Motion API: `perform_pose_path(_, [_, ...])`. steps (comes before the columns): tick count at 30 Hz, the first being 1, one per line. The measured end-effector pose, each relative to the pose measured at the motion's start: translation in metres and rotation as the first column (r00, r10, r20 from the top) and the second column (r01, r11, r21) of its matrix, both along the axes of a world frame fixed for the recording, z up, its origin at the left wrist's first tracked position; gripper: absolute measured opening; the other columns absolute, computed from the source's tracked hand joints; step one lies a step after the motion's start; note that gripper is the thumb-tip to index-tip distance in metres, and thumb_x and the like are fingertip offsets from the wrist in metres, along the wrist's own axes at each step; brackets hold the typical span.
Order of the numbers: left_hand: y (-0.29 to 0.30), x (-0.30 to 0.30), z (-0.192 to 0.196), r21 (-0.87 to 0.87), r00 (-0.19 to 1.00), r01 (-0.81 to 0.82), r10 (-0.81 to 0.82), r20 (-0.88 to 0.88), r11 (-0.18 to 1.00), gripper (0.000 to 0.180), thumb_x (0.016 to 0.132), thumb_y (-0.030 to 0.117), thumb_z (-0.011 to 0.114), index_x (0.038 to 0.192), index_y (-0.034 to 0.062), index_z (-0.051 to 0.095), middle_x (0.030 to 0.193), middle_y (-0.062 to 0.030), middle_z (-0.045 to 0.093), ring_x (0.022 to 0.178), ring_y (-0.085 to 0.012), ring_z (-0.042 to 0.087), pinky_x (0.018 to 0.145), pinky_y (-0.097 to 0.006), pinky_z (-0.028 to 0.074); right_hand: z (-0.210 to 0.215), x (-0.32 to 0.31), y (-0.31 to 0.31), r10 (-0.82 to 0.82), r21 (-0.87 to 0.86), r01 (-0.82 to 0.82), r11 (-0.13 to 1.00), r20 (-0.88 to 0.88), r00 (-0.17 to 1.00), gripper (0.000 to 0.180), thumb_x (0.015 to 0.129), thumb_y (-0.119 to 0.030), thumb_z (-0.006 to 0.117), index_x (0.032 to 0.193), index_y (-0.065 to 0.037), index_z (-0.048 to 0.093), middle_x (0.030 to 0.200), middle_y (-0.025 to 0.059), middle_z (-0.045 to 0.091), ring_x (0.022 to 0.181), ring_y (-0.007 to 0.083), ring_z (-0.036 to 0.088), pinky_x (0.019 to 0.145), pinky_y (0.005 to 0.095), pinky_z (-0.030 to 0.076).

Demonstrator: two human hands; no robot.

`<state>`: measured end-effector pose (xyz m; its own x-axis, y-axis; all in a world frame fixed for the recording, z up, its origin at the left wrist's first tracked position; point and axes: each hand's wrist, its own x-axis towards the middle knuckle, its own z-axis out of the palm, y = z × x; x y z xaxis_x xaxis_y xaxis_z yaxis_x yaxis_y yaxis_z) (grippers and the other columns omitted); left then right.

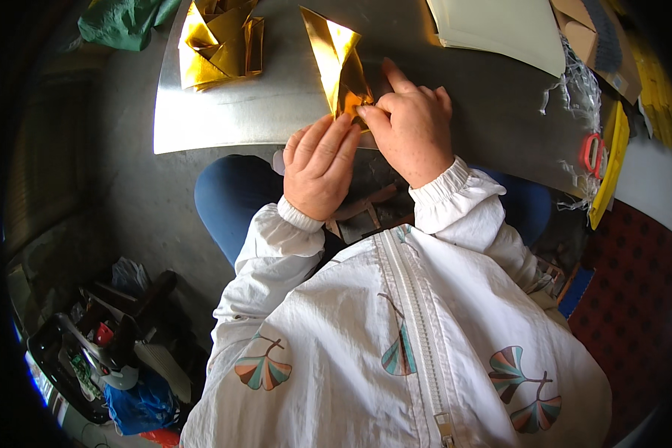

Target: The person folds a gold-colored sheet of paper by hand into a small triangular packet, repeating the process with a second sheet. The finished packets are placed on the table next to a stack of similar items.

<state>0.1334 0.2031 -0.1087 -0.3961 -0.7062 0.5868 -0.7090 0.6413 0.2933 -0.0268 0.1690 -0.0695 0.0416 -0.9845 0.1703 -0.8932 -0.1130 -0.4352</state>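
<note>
- Two bare hands work a sheet of gold foil (341, 71) at the near edge of a grey metal table (276, 104), seen from above the person's head.
- Left hand (319, 168), at 12 o'clock from the white jacket (395, 336), lies palm down, fingers together and pressed flat on the foil's lower corner.
- Right hand (410, 127), just at 2 o'clock from the left and touching it, pinches the foil's lower edge between thumb and curled fingers, the forefinger stretched out toward 11 o'clock.
- Folded to a point, the foil rises toward 12 o'clock from both hands.
- More folded gold pieces (220, 41) sit heaped at 10 o'clock from the hands, well apart.
- Cream paper sheets (500, 26) lie at 1 o'clock.
- Red-handled scissors (592, 153) rest at 3 o'clock, by the table's right edge, beside a yellow strip (610, 168).
</note>
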Motion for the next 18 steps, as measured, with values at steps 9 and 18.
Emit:
perform_pose_path(9, [0.018,-0.009,-0.001,0.119,0.969,-0.128,0.099,0.228,0.985,0.06,0.077,0.026,0.07,0.133,0.0117,0.056,0.142,-0.0045,0.052,0.136,-0.0237,0.042,0.114,-0.042,0.023,-0.001,-0.012,-0.001,0.091,0.055,-0.102,0.993,0.179,0.98,0.026,0.081,-0.026,0.069,0.069,-0.004,0.066,0.137,0.0189,0.053,0.094,0.031,0.063,0.105,0.0531,0.027])
perform_pose_path(18, [0.023,-0.012,-0.009,0.141,0.953,-0.163,0.119,0.278,0.976,0.068,0.08,0.034,0.071,0.14,0.0107,0.049,0.148,-0.0076,0.044,0.139,-0.0255,0.038,0.117,-0.046,0.014,-0.004,-0.04,-0.003,0.229,0.049,-0.259,0.965,0.327,0.917,0.018,0.072,-0.022,0.077,0.075,-0.007,0.069,0.138,0.0202,0.052,0.108,0.0281,0.062,0.11,0.055,0.025])
